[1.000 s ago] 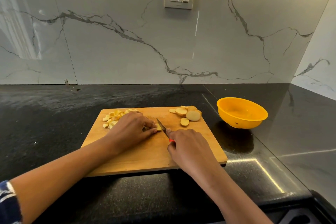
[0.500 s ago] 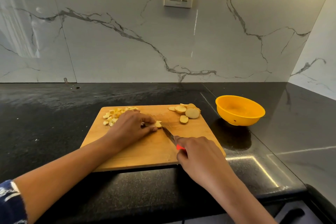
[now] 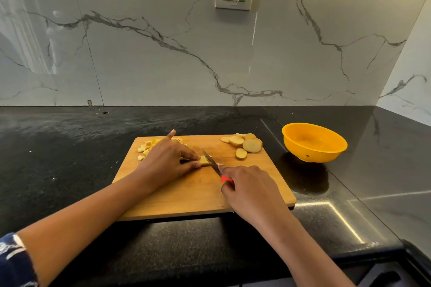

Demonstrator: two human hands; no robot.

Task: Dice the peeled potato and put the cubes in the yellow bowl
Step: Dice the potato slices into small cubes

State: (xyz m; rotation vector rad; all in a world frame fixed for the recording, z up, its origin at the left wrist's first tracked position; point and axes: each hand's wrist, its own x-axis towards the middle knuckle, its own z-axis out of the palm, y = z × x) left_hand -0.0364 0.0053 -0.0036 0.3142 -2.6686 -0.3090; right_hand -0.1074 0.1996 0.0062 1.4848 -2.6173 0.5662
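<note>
Bare black stone countertop [image 3: 276,147] runs between the rectangular wooden chopping board [image 3: 186,196] and the round yellow plastic bowl [image 3: 312,155], an open lane. On the board, pale round potato slices [image 3: 251,146] crowd the far right corner, small yellow potato cubes [image 3: 142,148] the far left. Mid-board is blocked: left hand [image 3: 166,158] pinching a potato piece [image 3: 205,161], right hand [image 3: 250,190] gripping the red-handled knife [image 3: 211,162]. The near strip lies open.

The cutting board [image 3: 186,198] lies on the tabletop [image 3: 70,158]. On the board, the cubes [image 3: 143,148] are at 10 o'clock and the slices [image 3: 245,144] at 1 o'clock. The bowl [image 3: 312,156] stands on the tabletop at 2 o'clock, apart from the board.
</note>
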